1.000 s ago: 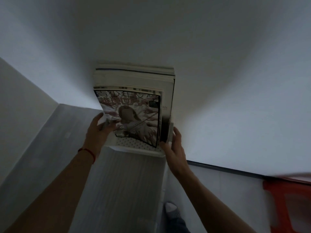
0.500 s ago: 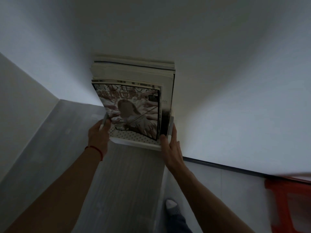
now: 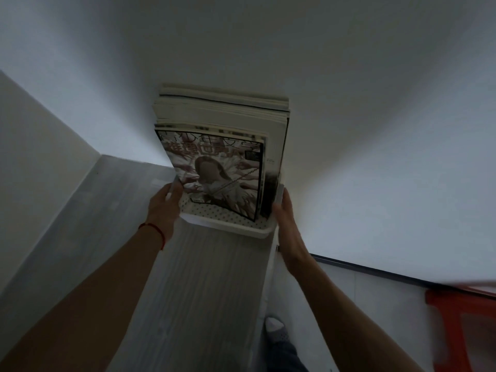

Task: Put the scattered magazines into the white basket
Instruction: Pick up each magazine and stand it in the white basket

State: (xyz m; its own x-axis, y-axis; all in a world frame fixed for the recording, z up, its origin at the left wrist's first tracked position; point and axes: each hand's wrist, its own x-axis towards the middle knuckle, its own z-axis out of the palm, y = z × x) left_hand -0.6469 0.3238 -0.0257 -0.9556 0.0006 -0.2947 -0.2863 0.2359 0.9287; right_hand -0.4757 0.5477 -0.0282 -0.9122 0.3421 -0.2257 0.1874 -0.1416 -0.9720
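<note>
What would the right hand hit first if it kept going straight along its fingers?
Likely nothing new: the right hand already lies along the white basket side wall; further on stands the white wall.

Glossy paper magazines [image 3: 220,157] stand in a perforated white plastic basket [image 3: 228,224] on a matt, wood-grained grey shelf [image 3: 204,291].
</note>
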